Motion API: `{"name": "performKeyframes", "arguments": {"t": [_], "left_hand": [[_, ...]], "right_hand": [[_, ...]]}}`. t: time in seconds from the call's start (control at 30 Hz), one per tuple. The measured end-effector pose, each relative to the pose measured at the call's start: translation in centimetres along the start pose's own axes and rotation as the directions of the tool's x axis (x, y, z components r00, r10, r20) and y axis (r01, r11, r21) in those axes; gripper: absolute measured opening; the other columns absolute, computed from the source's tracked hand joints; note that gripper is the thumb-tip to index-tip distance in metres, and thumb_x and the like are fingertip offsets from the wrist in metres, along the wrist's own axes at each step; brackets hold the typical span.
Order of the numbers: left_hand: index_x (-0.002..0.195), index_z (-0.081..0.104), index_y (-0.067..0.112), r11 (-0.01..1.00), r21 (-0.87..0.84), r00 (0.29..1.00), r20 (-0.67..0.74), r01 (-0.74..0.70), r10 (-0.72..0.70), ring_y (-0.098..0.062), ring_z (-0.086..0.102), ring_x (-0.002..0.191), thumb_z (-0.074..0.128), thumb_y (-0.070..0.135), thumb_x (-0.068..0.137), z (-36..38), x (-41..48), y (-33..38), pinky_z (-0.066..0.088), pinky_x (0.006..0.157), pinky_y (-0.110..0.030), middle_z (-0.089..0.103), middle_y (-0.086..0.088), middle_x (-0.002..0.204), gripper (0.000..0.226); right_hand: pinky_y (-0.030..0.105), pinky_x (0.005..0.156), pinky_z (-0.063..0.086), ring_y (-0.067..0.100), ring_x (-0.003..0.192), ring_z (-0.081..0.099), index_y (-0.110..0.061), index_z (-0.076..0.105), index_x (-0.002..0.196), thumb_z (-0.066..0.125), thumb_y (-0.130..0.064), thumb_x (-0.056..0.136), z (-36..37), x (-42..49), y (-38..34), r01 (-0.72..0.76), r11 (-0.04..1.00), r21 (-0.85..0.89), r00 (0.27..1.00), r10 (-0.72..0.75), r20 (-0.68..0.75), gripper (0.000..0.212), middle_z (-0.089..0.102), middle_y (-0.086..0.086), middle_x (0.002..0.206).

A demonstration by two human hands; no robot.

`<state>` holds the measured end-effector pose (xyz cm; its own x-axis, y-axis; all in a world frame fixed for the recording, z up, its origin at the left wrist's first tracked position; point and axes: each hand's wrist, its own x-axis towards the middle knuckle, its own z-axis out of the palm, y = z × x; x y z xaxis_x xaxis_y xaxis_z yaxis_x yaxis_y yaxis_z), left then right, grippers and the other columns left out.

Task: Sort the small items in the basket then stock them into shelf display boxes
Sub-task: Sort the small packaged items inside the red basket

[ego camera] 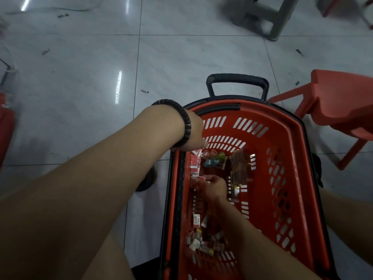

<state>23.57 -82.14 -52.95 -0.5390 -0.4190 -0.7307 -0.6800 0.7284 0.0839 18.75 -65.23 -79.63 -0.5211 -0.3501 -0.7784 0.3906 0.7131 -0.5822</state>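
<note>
Grips a small red-and-white box (201, 179) with the right hand (215, 187) inside the red slotted plastic basket (282, 128); dips the left hand (195, 134) over its rim.

floor (80, 77): shiny grey tiles with dark lines, small bits of litter
light: white streaks on the tiles
red stool (341, 102): right side
grey stool (262, 17): far back
</note>
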Motion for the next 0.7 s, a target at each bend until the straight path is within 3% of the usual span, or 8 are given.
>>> {"name": "performKeyframes", "arguments": {"t": [0.17, 0.33, 0.47, 0.53, 0.63, 0.7], "left_hand": [[0.136, 0.055, 0.013, 1.000, -0.013, 1.000, -0.002, -0.010, 0.010, -0.016, 0.060, 0.102, 0.042, 0.052, 0.109, 0.0, 0.1, 0.0, 0.043, 0.080, -0.028, 0.059, 0.000, 0.113, 0.049], [0.140, 0.053, 0.012, 1.000, 0.010, 1.000, -0.004, -0.015, 0.015, -0.015, 0.057, 0.101, 0.041, 0.050, 0.110, -0.1, 0.0, 0.2, 0.043, 0.082, -0.027, 0.059, -0.002, 0.116, 0.050], [0.139, 0.053, 0.012, 1.000, 0.011, 1.000, -0.007, -0.024, 0.024, -0.015, 0.057, 0.101, 0.041, 0.049, 0.110, 0.0, 0.1, 0.2, 0.044, 0.081, -0.027, 0.055, -0.001, 0.112, 0.049], [0.136, 0.055, 0.011, 0.999, 0.016, 0.999, -0.016, -0.037, 0.037, -0.014, 0.056, 0.099, 0.040, 0.046, 0.111, 0.0, 0.3, 0.2, 0.043, 0.075, -0.023, 0.056, -0.001, 0.110, 0.046], [0.131, 0.059, 0.011, 0.998, 0.014, 0.998, -0.031, -0.055, 0.055, -0.014, 0.057, 0.096, 0.040, 0.045, 0.111, 0.0, 0.6, 0.2, 0.041, 0.069, -0.023, 0.059, 0.000, 0.107, 0.043], [0.133, 0.058, 0.011, 0.998, 0.013, 0.998, -0.021, -0.055, 0.055, -0.014, 0.058, 0.098, 0.040, 0.047, 0.111, 0.1, 0.6, 0.2, 0.043, 0.076, -0.026, 0.059, 0.000, 0.107, 0.046]], "right_hand": [[0.050, 0.080, 0.067, 0.020, 0.079, 0.080, -0.020, 0.078, 0.095, 0.090, -0.025, 0.082, 0.9, 0.5, 0.1, -0.042, 0.997, 0.060, 0.999, 0.044, -0.027, 0.018, 0.081, 0.001, 0.084], [0.043, 0.077, 0.067, 0.016, 0.077, 0.077, -0.019, 0.072, 0.095, 0.093, -0.027, 0.079, 1.4, 0.4, -0.3, -0.039, 0.999, 0.032, 0.993, 0.042, -0.114, 0.027, 0.078, 0.000, 0.088], [0.045, 0.076, 0.067, 0.019, 0.078, 0.079, -0.019, 0.078, 0.089, 0.092, -0.024, 0.077, 1.0, -0.1, -0.3, -0.068, 0.997, 0.028, 0.996, 0.070, -0.051, 0.019, 0.081, 0.000, 0.081], [0.041, 0.069, 0.066, 0.020, 0.074, 0.078, -0.015, 0.080, 0.087, 0.081, -0.019, 0.082, 0.2, -0.6, -0.7, -0.072, 0.995, 0.062, 0.997, 0.073, -0.005, 0.007, 0.080, 0.001, 0.077], [0.024, 0.042, 0.042, 0.011, 0.043, 0.054, -0.004, 0.070, 0.077, 0.056, -0.005, 0.093, -1.8, -1.1, -0.8, -0.229, 0.961, 0.156, 0.972, 0.216, 0.095, 0.021, 0.062, 0.004, 0.060], [0.026, 0.050, 0.039, 0.014, 0.050, 0.050, -0.003, 0.071, 0.080, 0.058, -0.015, 0.089, -3.0, -1.6, -0.8, -0.309, 0.939, 0.150, 0.940, 0.277, 0.201, 0.020, 0.060, 0.007, 0.065]]}}
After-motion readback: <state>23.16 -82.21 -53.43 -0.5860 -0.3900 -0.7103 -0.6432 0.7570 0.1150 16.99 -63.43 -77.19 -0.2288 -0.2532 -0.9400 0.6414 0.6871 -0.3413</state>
